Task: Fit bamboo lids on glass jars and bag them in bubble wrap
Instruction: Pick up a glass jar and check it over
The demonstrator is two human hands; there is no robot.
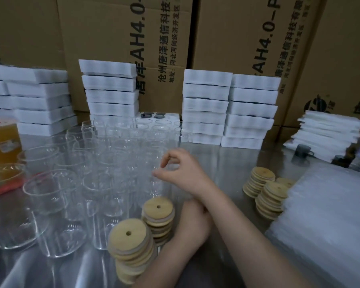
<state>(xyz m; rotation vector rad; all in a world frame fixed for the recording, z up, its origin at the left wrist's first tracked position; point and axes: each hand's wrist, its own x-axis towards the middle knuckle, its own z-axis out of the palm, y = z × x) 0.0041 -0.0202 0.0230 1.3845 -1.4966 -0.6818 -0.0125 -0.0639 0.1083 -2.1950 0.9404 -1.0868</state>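
Several clear glass jars (pixel 104 163) stand open-mouthed across the left and middle of the steel table (pixel 222 163). Two stacks of round bamboo lids with a centre hole rise in front, one (pixel 158 207) behind the other (pixel 129 233); more lid stacks (pixel 270 192) stand to the right. A pile of bubble wrap bags (pixel 330 215) lies at the right. My right hand (pixel 181 169) reaches across to the jars, thumb and forefinger curled close together at a jar's rim; a grip is not clear. My left hand (pixel 195 219) is tucked under my right forearm, fingers hidden.
Stacks of white foam boxes (pixel 229 104) line the back in front of tall cardboard cartons (pixel 116 38). An orange container (pixel 2 142) sits at the far left. A small dark cup (pixel 301 150) and a pile of white sheets (pixel 328 132) are at the back right.
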